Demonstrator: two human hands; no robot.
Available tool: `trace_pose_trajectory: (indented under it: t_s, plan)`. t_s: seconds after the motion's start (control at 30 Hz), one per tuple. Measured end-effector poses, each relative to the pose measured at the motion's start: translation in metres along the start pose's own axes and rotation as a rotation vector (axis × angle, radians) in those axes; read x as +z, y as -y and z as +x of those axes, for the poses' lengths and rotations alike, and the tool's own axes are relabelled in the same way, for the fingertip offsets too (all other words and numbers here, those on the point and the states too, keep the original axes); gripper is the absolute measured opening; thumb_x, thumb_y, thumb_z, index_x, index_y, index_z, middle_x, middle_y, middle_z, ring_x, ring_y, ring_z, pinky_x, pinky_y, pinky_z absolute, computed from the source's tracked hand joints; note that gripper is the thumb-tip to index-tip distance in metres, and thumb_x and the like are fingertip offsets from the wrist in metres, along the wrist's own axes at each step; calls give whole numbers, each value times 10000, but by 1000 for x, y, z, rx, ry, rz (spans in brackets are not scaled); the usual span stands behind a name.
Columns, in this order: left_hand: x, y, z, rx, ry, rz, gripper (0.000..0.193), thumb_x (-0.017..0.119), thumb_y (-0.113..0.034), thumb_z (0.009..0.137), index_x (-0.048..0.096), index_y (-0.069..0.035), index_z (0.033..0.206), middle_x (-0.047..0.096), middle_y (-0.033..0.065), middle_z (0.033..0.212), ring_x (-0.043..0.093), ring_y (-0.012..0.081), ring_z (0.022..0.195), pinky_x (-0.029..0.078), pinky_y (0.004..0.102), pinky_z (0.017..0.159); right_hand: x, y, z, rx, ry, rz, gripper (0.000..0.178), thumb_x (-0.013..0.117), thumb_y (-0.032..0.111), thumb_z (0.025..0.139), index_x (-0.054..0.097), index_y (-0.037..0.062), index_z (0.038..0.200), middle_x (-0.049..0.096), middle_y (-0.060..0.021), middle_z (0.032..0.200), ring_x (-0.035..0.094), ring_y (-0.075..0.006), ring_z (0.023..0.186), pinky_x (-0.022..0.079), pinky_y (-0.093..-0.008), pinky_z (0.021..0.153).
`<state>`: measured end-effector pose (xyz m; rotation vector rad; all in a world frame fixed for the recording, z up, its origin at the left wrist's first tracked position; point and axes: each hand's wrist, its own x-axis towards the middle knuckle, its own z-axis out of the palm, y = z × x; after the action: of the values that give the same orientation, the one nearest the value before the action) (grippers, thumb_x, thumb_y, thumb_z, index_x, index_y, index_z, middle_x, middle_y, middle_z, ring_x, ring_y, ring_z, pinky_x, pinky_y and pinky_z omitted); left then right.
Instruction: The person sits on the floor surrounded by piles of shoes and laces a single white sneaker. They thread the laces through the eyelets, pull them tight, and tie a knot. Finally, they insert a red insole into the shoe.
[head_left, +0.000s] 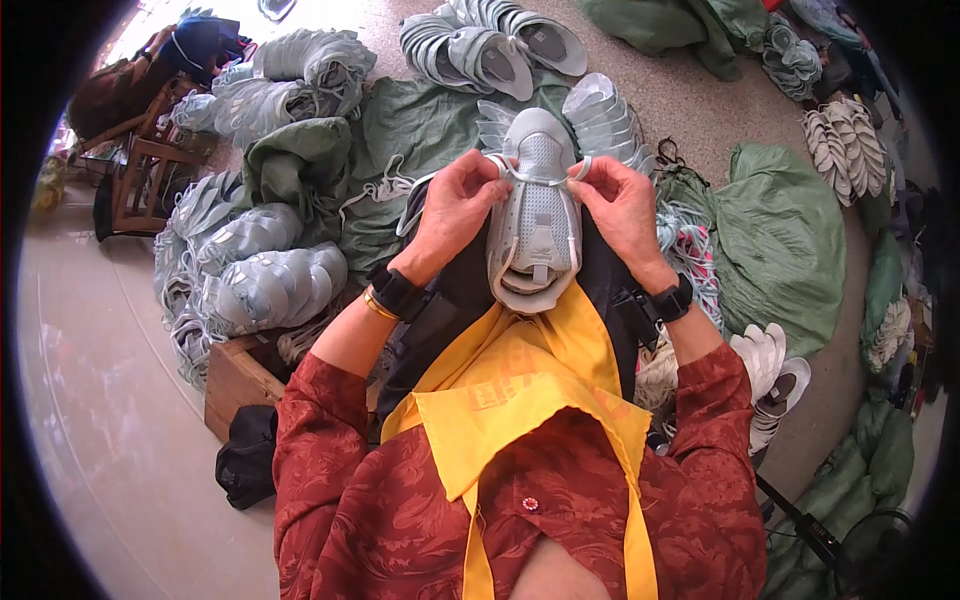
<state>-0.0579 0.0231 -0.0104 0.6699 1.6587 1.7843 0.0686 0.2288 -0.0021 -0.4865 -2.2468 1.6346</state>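
A pale grey shoe upper [541,205] with a mesh tongue lies lengthwise on my lap, its rounded toe end pointing away from me. A white shoelace [540,180] crosses it near the far end and runs between both hands. On the left of the upper, my left hand [462,200] pinches one end of the lace between thumb and fingertips. My right hand [615,205], level with it on the other side, pinches the opposite end. Both hands are closed, and the lace stretches nearly straight between them. A yellow apron [530,400] covers my front below the upper.
Stacked grey shoe uppers [275,285] sit to the left, with more uppers [490,50] at the far side. Green sacks [780,250] lie on the right. A wooden box [240,385] stands near my left elbow, and a wooden chair [145,185] is farther left.
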Motion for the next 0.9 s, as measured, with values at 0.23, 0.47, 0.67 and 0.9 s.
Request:
trace_pose_trajectory:
  t_s: [0.23, 0.47, 0.67, 0.9]
  plan:
    - [2, 3, 3, -10, -30, -104, 48, 627, -17, 1007, 598, -9, 970, 716, 140, 1230, 633, 96, 985, 521, 271, 926, 2, -5, 5, 86, 77, 119, 94, 750, 33, 911, 727, -7, 992, 753, -14, 884, 693, -61, 812, 557, -230, 755]
    - [5, 3, 4, -3, -49, -197, 48, 649, -30, 1006, 611, -13, 983, 724, 131, 1195, 663, 107, 976, 537, 274, 942, 4, -7, 2, 75, 54, 147, 90, 743, 42, 919, 726, -2, 995, 745, 1, 876, 685, -55, 810, 550, -224, 751]
    - [6, 4, 4, 15, -73, -56, 70, 680, -6, 968, 612, -15, 951, 722, 72, 1073, 661, 88, 914, 538, 251, 863, 4, -7, 0, 62, 44, 139, 96, 745, 46, 919, 724, -5, 998, 745, 0, 873, 682, -52, 805, 547, -221, 747]
    - [22, -5, 4, 250, -172, 510, 117, 720, 24, 867, 606, 2, 874, 616, -2, 784, 587, 65, 739, 493, 259, 680, 5, -8, 0, 49, 18, 144, 96, 752, 31, 909, 719, -4, 992, 752, -6, 875, 692, -59, 806, 556, -232, 742]
